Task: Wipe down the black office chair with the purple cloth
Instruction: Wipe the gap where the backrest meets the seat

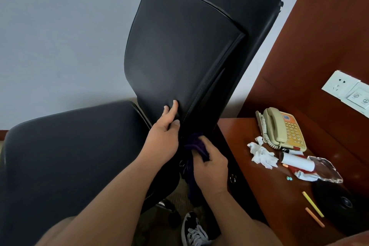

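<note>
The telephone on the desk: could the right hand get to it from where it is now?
Probably yes. The telephone lies on the desk to the right of the right hand, with nothing upright between; but that hand grips the purple cloth against the chair.

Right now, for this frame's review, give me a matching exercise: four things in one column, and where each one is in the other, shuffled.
Things:
1. cloth
2. phone
3. left hand
4. shoe

Places:
A. on the desk
B. on the floor
C. in the right hand's grip
D. holding the backrest at its lower edge

Pairs: 1-C, 2-A, 3-D, 4-B
</note>
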`<state>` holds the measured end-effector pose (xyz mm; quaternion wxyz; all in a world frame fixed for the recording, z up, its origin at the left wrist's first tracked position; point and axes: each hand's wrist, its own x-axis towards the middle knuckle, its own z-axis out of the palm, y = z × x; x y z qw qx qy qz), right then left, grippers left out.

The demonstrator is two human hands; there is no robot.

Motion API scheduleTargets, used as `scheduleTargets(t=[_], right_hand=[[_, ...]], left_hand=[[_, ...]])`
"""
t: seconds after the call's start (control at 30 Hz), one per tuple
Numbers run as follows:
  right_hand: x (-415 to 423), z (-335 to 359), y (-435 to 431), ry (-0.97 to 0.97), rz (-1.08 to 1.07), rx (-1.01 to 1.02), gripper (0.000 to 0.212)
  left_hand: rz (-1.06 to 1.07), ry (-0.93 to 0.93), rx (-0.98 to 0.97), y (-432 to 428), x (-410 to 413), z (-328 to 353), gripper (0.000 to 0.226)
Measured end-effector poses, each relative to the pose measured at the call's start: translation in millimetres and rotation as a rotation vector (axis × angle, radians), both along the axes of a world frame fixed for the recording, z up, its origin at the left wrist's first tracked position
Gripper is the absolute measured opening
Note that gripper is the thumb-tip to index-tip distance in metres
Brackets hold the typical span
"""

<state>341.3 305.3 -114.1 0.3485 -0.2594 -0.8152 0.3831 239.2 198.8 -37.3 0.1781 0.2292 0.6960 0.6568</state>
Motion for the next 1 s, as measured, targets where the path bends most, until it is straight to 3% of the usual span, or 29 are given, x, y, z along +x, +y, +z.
scheduleTargets(t=[0.17, 0.23, 0.37, 0.43, 0.6, 0.73, 0.87, 1.0], right_hand=[[-7.3, 42.8, -10.3, 0.219, -0.026, -0.053, 0.026], [-14.9, 69.6, -15.4, 0.361, -0.062, -0.083, 0.032], [-27.7, 105.0, -10.3, 0.529, -0.11, 0.046, 0.035], [-29.3, 94.0, -0.6, 0.464, -0.112, 0.16, 0.025], [-9.9, 18.8, 2.1, 0.114, -0.124, 0.223, 0.04], [1.1, -22.1, -7.8, -0.176, -0.052, 0.001, 0.045], [-3.0, -21.5, -10.5, -0.095, -0.046, -0.07, 0.034], [-10.4, 10.4, -10.3, 0.129, -0.066, -0.03, 0.023]], left_hand=[[-0.008, 0.007, -0.001, 2.1, -1.2, -0.4, 0.055], [-0.007, 0.023, -0.011, 3.8, -2.6, -2.8, 0.055], [-0.019, 0.036, -0.024, 2.4, -5.3, -3.9, 0.056], [-0.025, 0.032, -0.022, 0.5, -6.4, -2.8, 0.056], [-0.026, 0.012, -0.01, 0.1, -4.1, -1.8, 0.056], [0.011, 0.004, -0.027, -2.2, -2.1, -2.2, 0.058], [0.024, 0.011, -0.009, -2.9, 1.6, 0.9, 0.057], [0.03, 0.024, 0.017, -0.1, -2.1, -3.8, 0.057]])
